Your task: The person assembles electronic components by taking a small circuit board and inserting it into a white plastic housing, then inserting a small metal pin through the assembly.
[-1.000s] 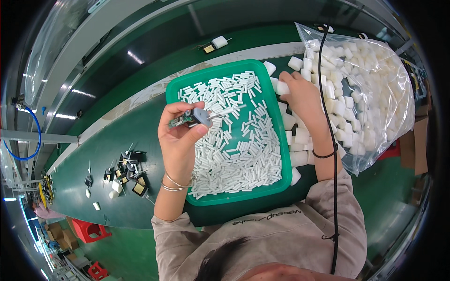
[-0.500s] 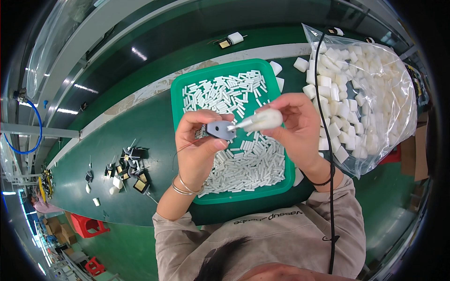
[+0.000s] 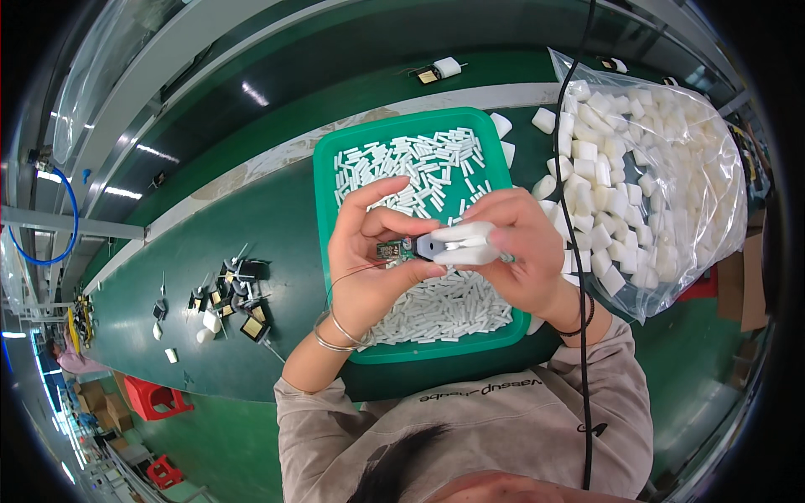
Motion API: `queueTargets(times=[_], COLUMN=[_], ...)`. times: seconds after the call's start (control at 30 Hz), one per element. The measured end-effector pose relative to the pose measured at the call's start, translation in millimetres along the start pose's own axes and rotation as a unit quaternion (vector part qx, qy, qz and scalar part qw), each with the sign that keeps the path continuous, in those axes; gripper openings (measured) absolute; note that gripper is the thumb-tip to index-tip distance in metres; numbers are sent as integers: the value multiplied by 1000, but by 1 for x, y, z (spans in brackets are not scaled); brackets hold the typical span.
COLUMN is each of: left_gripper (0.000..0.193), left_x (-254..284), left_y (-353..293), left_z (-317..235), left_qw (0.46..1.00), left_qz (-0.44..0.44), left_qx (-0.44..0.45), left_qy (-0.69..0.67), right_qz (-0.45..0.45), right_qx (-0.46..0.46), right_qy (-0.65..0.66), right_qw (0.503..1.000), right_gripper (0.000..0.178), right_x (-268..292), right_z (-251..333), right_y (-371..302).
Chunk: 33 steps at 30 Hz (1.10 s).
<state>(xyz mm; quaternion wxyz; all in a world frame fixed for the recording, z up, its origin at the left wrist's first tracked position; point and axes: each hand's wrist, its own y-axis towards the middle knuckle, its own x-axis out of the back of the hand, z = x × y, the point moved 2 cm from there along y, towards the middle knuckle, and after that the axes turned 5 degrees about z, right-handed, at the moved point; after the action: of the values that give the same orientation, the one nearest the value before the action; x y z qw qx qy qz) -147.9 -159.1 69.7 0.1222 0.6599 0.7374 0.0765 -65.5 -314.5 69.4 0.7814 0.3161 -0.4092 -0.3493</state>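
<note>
Above a green tray [image 3: 501,335], my left hand [image 3: 360,268] pinches a small electronic assembly with a circuit board [image 3: 391,250] and a grey end cap [image 3: 428,246]. Thin wires trail from it past my left wrist. My right hand [image 3: 537,251] grips a white spongy plug [image 3: 466,246], which is spread or folded where it meets the cap. A white stick reaches from the cap into the plug's opening; how deep it sits is hidden. Small white rods [image 3: 436,314] fill much of the tray beneath both hands.
A clear plastic bag [image 3: 700,201] of white plugs lies open on the right. Several similar assemblies [image 3: 243,289] are heaped on the green table at left. Another assembly [image 3: 438,70] lies beyond the pale ledge. A black cable [image 3: 584,360] hangs down the right side.
The white plug has come closer to the grey cap and now surrounds its stick. The assembly has turned, exposing the circuit board. The whole view has shifted slightly.
</note>
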Motion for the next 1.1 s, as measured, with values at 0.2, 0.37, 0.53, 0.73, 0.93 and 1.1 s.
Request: queueTargets(times=[0.2,0.37,0.53,0.73,0.93,1.1], left_gripper=[74,68,63,40,31,29], left_x=[2,0,2,0,-1,3], left_y=[1,2,3,0,-3,5], left_z=[-10,-17,-13,-13,-14,-11], left_qw=[999,997,996,992,978,981], left_qz=[23,29,44,6,-25,-6], left_qx=[7,20,36,-39,-34,-38], left_qy=[43,65,67,121,205,192], right_qz=[18,13,53,-66,-45,-47], right_qx=[-28,-81,-125,-224,-285,-281], right_qy=[-31,-5,24,243,281,372], right_qw=[999,997,990,941,915,883], right_gripper=[27,23,22,26,28,43], right_x=[-3,-3,1,-7,-15,-19], right_z=[9,10,15,9,5,0], right_y=[6,6,8,-4,-7,-4])
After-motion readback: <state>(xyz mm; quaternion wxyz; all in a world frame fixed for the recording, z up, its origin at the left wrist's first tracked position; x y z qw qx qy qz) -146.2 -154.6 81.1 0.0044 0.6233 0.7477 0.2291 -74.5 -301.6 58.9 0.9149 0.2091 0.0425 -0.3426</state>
